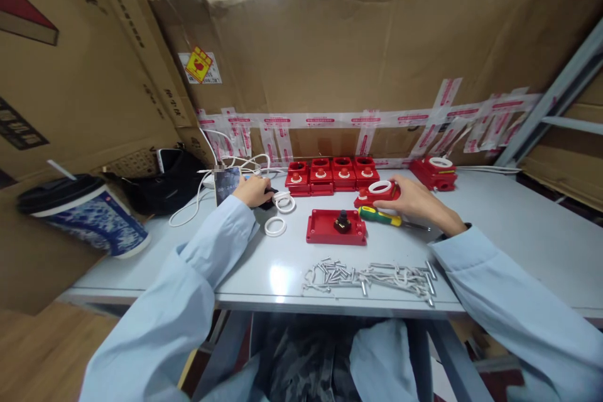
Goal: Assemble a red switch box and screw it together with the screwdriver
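Left hand (254, 190) closed on small black part, far left by rings (284, 202) | right hand (414, 201) grips red housing (377, 193), bench (518, 232) centre, beside screwdriver (379, 216) | advice: steady housing flat; seat ring squarely; screws (372, 277) near edge

red housing (377, 193): small red plastic box with a white ring seated on its top; upright on the grey table, under the right hand's fingers; just behind the screwdriver
screwdriver (379, 216): green and yellow handle, lying flat on the table, shaft hidden under the right hand; just right of the red lid
black part (269, 197): small dark piece under the left hand's fingertips; mostly hidden; touching the white rings
white rings (279, 213): loose, flat on the table; one apart, nearer the table's front
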`<state>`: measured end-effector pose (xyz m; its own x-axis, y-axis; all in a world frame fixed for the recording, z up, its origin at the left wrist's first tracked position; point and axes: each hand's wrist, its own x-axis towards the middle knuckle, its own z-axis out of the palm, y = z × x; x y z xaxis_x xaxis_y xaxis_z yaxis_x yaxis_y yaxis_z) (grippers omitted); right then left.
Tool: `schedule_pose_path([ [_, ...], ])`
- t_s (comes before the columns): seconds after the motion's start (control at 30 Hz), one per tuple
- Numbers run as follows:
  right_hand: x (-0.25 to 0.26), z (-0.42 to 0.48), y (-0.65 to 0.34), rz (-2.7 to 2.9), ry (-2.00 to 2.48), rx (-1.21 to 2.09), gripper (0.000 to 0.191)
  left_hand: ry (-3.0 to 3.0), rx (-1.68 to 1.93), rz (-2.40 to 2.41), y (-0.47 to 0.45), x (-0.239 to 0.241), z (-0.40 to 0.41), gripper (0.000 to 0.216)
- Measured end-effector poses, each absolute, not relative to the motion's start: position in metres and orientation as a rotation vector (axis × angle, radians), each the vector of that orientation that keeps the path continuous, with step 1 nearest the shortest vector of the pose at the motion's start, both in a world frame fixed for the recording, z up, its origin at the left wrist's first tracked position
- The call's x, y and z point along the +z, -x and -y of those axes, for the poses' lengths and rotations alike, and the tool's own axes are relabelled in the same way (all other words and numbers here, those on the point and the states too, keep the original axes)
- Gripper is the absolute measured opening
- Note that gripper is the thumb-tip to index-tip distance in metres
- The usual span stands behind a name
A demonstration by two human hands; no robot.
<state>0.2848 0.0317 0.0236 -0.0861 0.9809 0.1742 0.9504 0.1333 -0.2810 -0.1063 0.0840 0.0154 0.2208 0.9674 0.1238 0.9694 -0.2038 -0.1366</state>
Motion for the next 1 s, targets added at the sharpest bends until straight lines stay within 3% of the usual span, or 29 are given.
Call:
schedule_pose_path([
  [0.17, 0.024, -0.03, -0.282, 2.114, 1.833, 0.12, 0.063, 2.278, -0.022, 1.868, 0.102, 0.009, -0.087, 0.02],
  [0.37, 0.025, -0.028, -0.282, 2.115, 1.819, 0.126, 0.061, 2.187, -0.148, 1.895, 0.104, 0.013, -0.088, 0.031],
  [0.73, 0.029, -0.024, -0.279, 2.14, 1.814, 0.134, 0.052, 2.214, -0.195, 1.949, 0.106, 0.01, -0.092, 0.021],
  [0.9, 0.029, -0.023, -0.279, 2.143, 1.815, 0.131, 0.052, 2.176, -0.358, 1.934, 0.114, 0.029, -0.085, 0.028],
  [1.0, 0.029, -0.022, -0.278, 2.137, 1.819, 0.129, 0.052, 2.26, -0.666, 1.823, 0.099, 0.045, -0.066, 0.03],
])
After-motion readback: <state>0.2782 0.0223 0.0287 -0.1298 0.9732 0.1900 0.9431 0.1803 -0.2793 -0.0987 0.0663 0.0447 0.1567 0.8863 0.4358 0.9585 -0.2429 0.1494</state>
